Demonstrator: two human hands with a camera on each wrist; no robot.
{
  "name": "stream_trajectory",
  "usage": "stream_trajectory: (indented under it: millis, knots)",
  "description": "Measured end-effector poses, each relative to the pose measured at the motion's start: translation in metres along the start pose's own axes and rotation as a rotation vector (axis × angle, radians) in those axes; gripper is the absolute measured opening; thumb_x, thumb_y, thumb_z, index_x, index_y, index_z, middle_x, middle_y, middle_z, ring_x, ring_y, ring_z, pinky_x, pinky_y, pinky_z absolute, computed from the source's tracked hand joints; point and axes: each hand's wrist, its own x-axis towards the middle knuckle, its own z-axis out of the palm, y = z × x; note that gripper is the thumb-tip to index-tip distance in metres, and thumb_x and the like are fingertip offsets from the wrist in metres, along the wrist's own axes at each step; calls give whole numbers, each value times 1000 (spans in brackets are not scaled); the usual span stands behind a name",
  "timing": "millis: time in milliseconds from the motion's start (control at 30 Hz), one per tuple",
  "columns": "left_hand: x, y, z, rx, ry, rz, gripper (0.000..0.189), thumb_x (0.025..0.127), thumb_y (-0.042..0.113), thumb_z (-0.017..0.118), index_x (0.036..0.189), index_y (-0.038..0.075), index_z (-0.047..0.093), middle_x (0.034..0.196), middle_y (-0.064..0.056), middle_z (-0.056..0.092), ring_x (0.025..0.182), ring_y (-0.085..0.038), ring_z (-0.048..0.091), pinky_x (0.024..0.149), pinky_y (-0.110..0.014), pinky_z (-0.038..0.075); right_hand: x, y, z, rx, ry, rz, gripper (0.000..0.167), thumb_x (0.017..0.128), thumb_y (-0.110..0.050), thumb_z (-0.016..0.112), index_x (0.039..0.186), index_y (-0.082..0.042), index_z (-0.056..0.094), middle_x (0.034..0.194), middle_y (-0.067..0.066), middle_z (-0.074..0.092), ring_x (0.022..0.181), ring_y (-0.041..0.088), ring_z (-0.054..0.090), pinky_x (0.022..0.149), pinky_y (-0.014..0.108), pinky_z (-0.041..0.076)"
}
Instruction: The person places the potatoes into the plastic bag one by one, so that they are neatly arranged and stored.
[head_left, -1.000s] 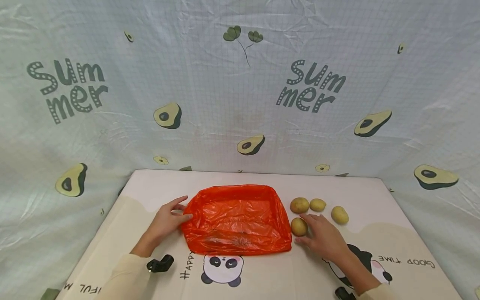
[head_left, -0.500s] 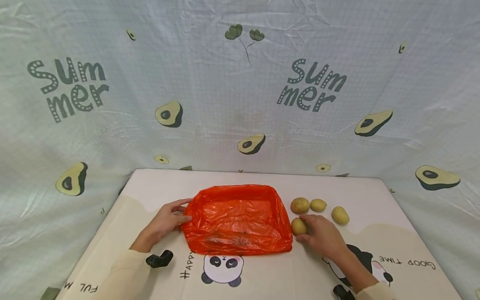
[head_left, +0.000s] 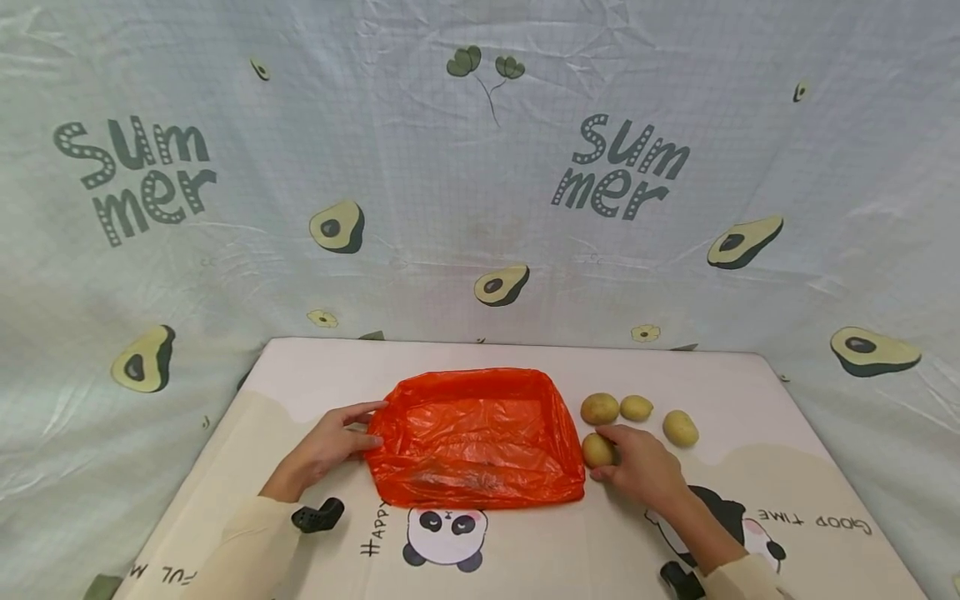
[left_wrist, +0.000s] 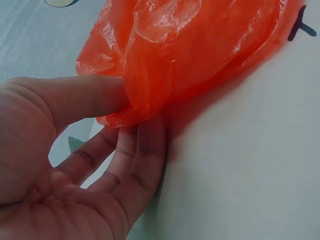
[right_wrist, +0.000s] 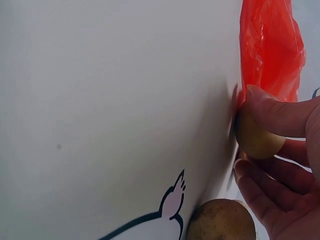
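A red plastic bag (head_left: 472,429) lies spread in a rectangular, tray-like shape at the middle of the table, its sides standing up. At its left end, my left hand (head_left: 326,446) pinches the edge; in the left wrist view the crumpled plastic (left_wrist: 160,55) comes between thumb and fingers. My right hand (head_left: 643,468) grips a round yellowish potato (head_left: 596,451) beside the bag's right side. In the right wrist view, thumb and fingers go round that potato (right_wrist: 257,135), close to the table surface. Three more potatoes lie nearby: one browner potato (head_left: 600,408), a small potato (head_left: 636,407) and an oval potato (head_left: 680,428).
The table (head_left: 315,367) has a pale cloth printed with pandas and lettering. Behind it hangs a light curtain (head_left: 420,167) with avocado prints. A black wrist device (head_left: 318,516) shows at the left sleeve, another black device (head_left: 681,579) at the right.
My right fingers have closed in round the potato next to the bag. My left fingers have moved slightly onto the bag's left edge. The other potatoes stay put.
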Motion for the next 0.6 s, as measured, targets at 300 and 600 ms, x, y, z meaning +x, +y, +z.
stream_trajectory:
  millis: [300, 600]
  knots:
    - [0, -3, 0, 2, -7, -2, 63, 94, 7, 72, 154, 10, 51, 144, -24, 56, 104, -24, 69, 88, -36, 64, 1, -1, 3, 59, 8, -9, 59, 74, -14, 93, 127, 1, 71, 122, 17, 75, 111, 33, 71, 95, 56, 58]
    - [-1, -3, -2, 0, -5, -1, 64, 93, 8, 74, 153, 8, 51, 143, -24, 56, 105, -25, 69, 89, -36, 64, 2, -2, 0, 108, 20, 23, 63, 72, -17, 94, 128, 0, 71, 124, 17, 75, 105, 28, 70, 87, 51, 60]
